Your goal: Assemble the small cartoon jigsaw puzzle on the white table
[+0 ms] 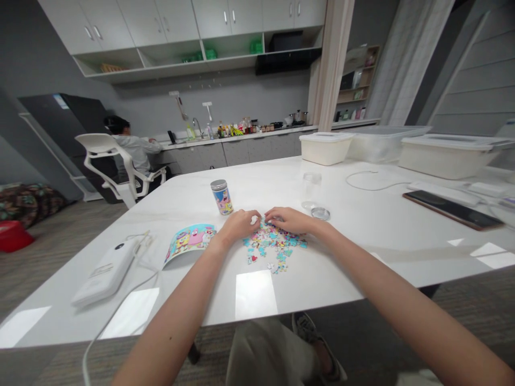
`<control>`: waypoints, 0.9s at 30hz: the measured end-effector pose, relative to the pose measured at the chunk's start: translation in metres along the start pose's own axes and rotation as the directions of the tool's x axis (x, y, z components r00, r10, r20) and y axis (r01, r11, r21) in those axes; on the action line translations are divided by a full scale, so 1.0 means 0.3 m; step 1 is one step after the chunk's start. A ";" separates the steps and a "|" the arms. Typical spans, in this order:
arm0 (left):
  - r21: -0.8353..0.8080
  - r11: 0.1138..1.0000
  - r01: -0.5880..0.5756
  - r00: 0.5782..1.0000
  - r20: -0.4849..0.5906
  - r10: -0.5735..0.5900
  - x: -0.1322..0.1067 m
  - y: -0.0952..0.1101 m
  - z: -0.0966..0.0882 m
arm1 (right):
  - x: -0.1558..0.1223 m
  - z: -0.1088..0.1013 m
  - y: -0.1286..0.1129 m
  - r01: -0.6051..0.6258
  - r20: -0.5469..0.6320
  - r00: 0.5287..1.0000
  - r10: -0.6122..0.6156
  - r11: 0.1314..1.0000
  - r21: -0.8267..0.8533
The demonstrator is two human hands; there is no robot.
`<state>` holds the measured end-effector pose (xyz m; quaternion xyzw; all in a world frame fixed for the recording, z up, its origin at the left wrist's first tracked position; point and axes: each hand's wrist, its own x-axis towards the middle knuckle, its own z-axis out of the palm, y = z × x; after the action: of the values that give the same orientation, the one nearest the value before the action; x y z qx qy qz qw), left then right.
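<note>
A pile of small colourful puzzle pieces (270,247) lies on the white table (362,252) in front of me. My left hand (238,224) rests at the pile's far left edge with its fingers curled. My right hand (290,220) lies over the pile's far right side, fingers bent down onto the pieces. The fingertips of both hands nearly meet above the pile. What each hand pinches is too small to make out. A cartoon picture card (189,240) lies left of the pile. A small cartoon tin (221,197) stands behind it.
A white power bank (108,272) with a cable lies at the left. A clear tube (310,190) and its lid (321,214) stand right of the hands, a dark phone (453,209) farther right. White bins (325,147) line the far edge. A person sits at the back counter.
</note>
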<state>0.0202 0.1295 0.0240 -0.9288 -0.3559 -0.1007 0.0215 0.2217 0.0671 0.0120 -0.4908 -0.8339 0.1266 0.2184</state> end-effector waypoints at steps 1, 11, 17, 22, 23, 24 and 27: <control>-0.002 1.000 0.010 1.000 0.001 -0.010 -0.001 -0.003 -0.001 | 0.001 0.000 -0.003 0.011 0.010 1.000 -0.011 1.000 -0.013; -0.082 0.997 0.009 1.000 0.023 -0.007 -0.015 -0.033 -0.009 | -0.014 -0.028 0.038 -0.090 -0.007 0.996 0.090 0.983 -0.162; -0.159 0.987 -0.018 0.998 0.056 0.027 -0.027 -0.049 -0.025 | -0.058 -0.110 0.042 -0.144 0.119 0.980 0.161 0.980 -0.140; -0.177 0.984 -0.035 0.997 0.065 0.047 -0.022 -0.053 -0.018 | -0.074 -0.118 0.020 -0.189 0.200 0.958 0.207 0.976 -0.104; -0.180 0.983 -0.035 0.997 0.066 0.047 -0.019 -0.051 -0.016 | -0.072 -0.113 0.022 -0.195 0.186 0.959 0.213 0.975 -0.110; -0.183 0.983 -0.032 0.997 0.067 0.045 -0.016 -0.048 -0.014 | -0.069 -0.107 0.027 -0.194 0.169 0.963 0.212 0.974 -0.120; -0.190 0.981 -0.026 0.998 0.058 0.038 -0.007 -0.038 -0.012 | -0.057 -0.093 0.044 -0.160 0.124 0.976 0.178 0.977 -0.139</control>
<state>0.0103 0.1362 0.0268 -0.9350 -0.3301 -0.1052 -0.0760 0.2527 0.0586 0.0267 -0.5633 -0.8083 0.1242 0.1175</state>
